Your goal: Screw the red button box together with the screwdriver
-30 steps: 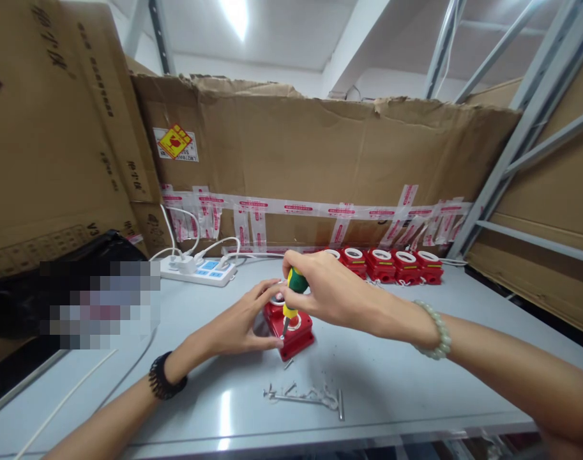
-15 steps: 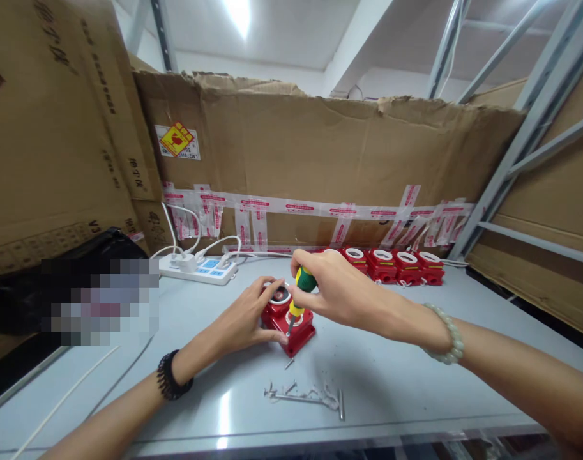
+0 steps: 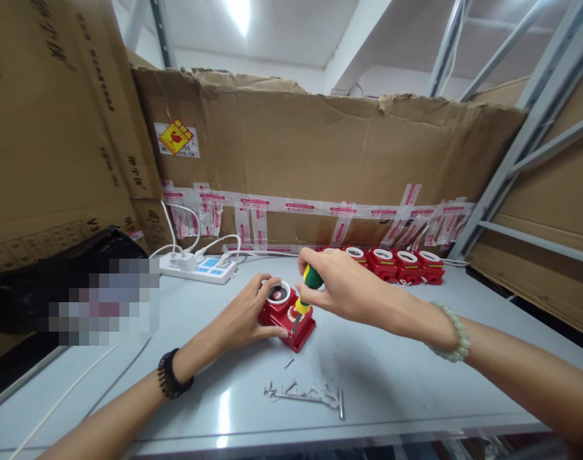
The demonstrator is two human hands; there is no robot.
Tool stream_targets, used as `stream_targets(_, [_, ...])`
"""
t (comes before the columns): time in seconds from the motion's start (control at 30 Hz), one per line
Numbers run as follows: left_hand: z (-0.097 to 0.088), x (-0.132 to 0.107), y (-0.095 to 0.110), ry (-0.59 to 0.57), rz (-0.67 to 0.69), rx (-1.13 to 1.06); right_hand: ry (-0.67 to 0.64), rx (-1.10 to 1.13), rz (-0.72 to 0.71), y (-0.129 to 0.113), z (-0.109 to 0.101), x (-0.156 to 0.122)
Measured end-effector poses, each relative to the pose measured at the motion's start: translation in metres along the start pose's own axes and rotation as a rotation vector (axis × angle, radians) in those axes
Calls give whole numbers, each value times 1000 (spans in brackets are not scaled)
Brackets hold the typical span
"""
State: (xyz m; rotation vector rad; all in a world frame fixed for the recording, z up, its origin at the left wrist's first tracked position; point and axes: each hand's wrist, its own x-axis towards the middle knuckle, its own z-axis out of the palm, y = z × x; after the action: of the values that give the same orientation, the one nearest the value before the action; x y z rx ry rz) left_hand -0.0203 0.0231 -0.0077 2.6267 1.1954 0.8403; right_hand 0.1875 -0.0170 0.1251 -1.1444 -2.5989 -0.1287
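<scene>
My left hand (image 3: 243, 314) is closed round the left side of a red housing (image 3: 304, 335), fingers by its white-ringed round window and thumb along the near edge. In my right hand (image 3: 343, 286) is a screwdriver (image 3: 313, 278) with a green and yellow handle. Its shaft slants down to the near part of the housing's top, close to my left thumb. Whether the tip sits in a screw is too small to tell. On the table in front lie a loose screw (image 3: 290, 362) and a T-shaped metal rod (image 3: 303, 399) with small screws and whitish scraps around it.
Several similar red housings (image 3: 383, 271) stand in a row at the back right. A white power strip (image 3: 200, 269) with plugged-in cables sits at the back left. A tall cardboard sheet (image 3: 291, 153) walls off the table's rear, and a black bag (image 3: 99, 246) lies left.
My right hand and the screwdriver have shifted slightly right, and the tip has moved a little right from the housing's near corner. My left hand keeps its hold.
</scene>
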Motion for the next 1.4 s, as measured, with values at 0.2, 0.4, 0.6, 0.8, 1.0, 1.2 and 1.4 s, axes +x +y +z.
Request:
stream_targets(0.2, [2,4,-7,-80,69,-93,-32,-322,89,-15,-3,5])
stream_targets(0.4, [4,3,-3,-69,17,-178,-66,-234,-144,-10,-8,5])
stream_targets(0.6, [6,3,-3,-76,-10,-221,-216,-276,-205,-13,-25,3])
stream_targets(0.8, [4,4,-1,-93,-13,-261,-90,-446,-32,-9,-12,8])
stream_targets(1.0, [6,4,-1,-71,-14,-234,-208,-285,-230,-3,-21,7])
stream_targets(1.2, [6,4,-1,-78,-36,-263,-166,-425,-48,-4,-21,8])
stream_targets(1.4, [7,4,-2,-68,-11,-239,-137,-322,-44,-2,-19,10])
